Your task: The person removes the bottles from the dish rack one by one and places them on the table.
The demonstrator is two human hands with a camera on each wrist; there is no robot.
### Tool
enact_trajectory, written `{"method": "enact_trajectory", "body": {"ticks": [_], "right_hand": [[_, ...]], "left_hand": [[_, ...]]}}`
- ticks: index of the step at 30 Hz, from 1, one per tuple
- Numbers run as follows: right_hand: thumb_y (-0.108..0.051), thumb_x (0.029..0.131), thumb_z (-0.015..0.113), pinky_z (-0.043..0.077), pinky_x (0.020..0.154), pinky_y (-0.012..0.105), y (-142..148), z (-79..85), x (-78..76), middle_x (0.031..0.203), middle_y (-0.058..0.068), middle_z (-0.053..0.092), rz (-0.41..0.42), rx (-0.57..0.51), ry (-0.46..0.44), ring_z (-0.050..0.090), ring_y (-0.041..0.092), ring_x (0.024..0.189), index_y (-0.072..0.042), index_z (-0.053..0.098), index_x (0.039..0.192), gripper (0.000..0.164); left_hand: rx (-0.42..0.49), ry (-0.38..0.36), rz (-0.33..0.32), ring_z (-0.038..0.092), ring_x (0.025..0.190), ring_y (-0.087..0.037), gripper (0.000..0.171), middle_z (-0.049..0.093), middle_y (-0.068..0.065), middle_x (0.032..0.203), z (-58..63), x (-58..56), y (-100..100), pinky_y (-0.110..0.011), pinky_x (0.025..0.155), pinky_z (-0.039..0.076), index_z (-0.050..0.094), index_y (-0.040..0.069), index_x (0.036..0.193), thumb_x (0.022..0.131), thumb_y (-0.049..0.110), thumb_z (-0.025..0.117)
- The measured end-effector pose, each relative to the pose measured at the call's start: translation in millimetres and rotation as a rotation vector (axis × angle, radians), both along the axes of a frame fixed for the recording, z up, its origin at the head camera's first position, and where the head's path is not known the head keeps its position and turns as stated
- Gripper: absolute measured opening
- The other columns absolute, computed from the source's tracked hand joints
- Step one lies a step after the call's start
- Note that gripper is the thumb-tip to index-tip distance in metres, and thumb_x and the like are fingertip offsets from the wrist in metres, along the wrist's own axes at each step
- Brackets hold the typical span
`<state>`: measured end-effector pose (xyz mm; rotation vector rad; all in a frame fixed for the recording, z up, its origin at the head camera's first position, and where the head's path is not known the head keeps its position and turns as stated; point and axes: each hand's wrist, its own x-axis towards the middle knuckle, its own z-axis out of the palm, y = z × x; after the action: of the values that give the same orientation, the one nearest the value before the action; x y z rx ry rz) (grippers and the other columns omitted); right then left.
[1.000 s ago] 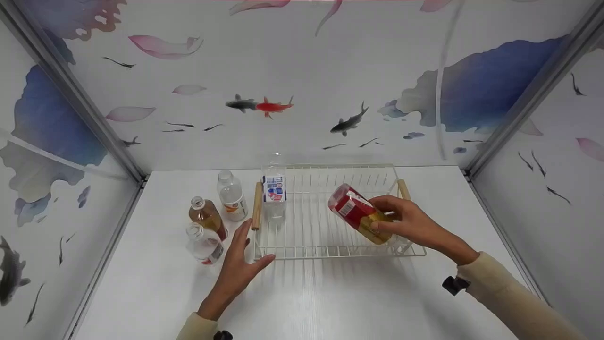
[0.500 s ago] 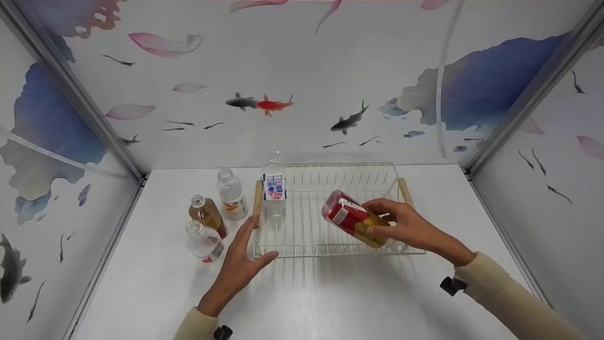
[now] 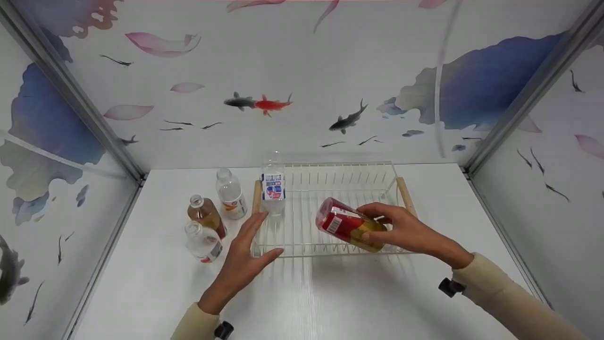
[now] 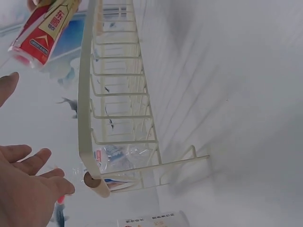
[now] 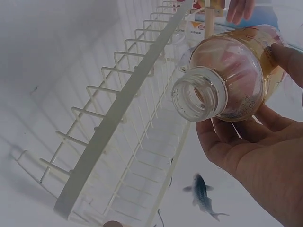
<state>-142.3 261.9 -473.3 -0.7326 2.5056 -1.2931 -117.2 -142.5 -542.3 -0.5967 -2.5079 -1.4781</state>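
Over the basket (image 4: 85, 113), I hold the red bottle (image 3: 340, 221) in the right hand (image 3: 408, 231), likely so it won't drop; the left hand (image 3: 243, 259), fingers wide, is near the basket

Soft, greyish light; glare streaks the tabletop (image 3: 304, 302), diffuse shadows beside the rack (image 4: 84, 109); wrist views dimmer

- Held bottle (image 3: 348, 224): red and gold, white barcode patch.
- Table (image 3: 302, 302): white.
- Rack (image 4: 84, 113): cream, tan handles (image 3: 406, 196).
- Bottle (image 3: 273, 184) at the rack's left edge: clear, white label with blue and red.
- Near the table's left edge: back bottle (image 3: 231, 194) clear, label white and orange; middle bottle (image 3: 206, 215) brown; front bottle (image 3: 203, 242) clear, label partly red.
- Back wall (image 3: 302, 56): white, blue-grey blotches (image 3: 476, 87), pink petals (image 3: 163, 46), black and red fish (image 3: 271, 104).
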Motion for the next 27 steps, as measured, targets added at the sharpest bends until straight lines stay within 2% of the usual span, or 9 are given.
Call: {"method": "enact_trajectory", "body": {"ticks": [7, 14, 21, 25, 27], "right_hand": [[-0.027, 0.100, 0.082, 0.059, 0.103, 0.040, -5, 1.3, 3.6, 0.141, 0.005, 0.069, 0.007, 0.011, -0.032, 0.065, 0.031, 0.122, -0.013, 0.066, 0.146, 0.052], [-0.026, 0.100, 0.082, 0.059, 0.102, 0.038, -8, 1.8, 7.2, 0.142, 0.006, 0.069, 0.023, 0.013, -0.033, 0.065, 0.030, 0.122, -0.013, 0.066, 0.148, 0.052], [-0.027, 0.102, 0.080, 0.057, 0.106, 0.043, -10, -2.0, 8.0, 0.141, 0.005, 0.070, 0.053, 0.016, -0.029, 0.065, 0.028, 0.123, -0.013, 0.066, 0.148, 0.050], [-0.027, 0.102, 0.081, 0.058, 0.104, 0.039, -11, -3.2, 9.5, 0.140, 0.004, 0.071, 0.062, 0.013, -0.025, 0.065, 0.028, 0.122, -0.014, 0.066, 0.148, 0.050], [-0.027, 0.102, 0.081, 0.058, 0.104, 0.041, -12, -3.3, 10.0, 0.140, 0.004, 0.071, 0.064, 0.016, -0.023, 0.065, 0.028, 0.122, -0.014, 0.066, 0.148, 0.050]], "left_hand": [[0.012, 0.016, -0.044, 0.044, 0.158, -0.041, 0.083, 0.050, -0.014, 0.168, 7.9, 2.0, 5, -0.063, 0.125, 0.039, 0.050, 0.007, 0.164, 0.094, 0.025, 0.091], [0.023, 0.013, -0.098, 0.049, 0.156, -0.034, 0.082, 0.054, -0.012, 0.166, 10.2, 2.4, 13, -0.055, 0.125, 0.042, 0.051, 0.008, 0.163, 0.093, 0.023, 0.092], [0.011, -0.034, -0.149, 0.048, 0.157, -0.026, 0.081, 0.055, -0.007, 0.165, 13.3, 3.6, 19, -0.051, 0.124, 0.044, 0.052, 0.011, 0.163, 0.094, 0.026, 0.092], [0.009, -0.070, -0.185, 0.049, 0.156, -0.026, 0.079, 0.055, -0.008, 0.165, 14.8, 3.6, 23, -0.048, 0.122, 0.047, 0.052, 0.012, 0.163, 0.096, 0.029, 0.090], [0.012, -0.083, -0.209, 0.050, 0.155, -0.027, 0.078, 0.055, -0.009, 0.165, 15.0, 3.2, 25, -0.048, 0.121, 0.048, 0.052, 0.012, 0.163, 0.097, 0.030, 0.088]]}}
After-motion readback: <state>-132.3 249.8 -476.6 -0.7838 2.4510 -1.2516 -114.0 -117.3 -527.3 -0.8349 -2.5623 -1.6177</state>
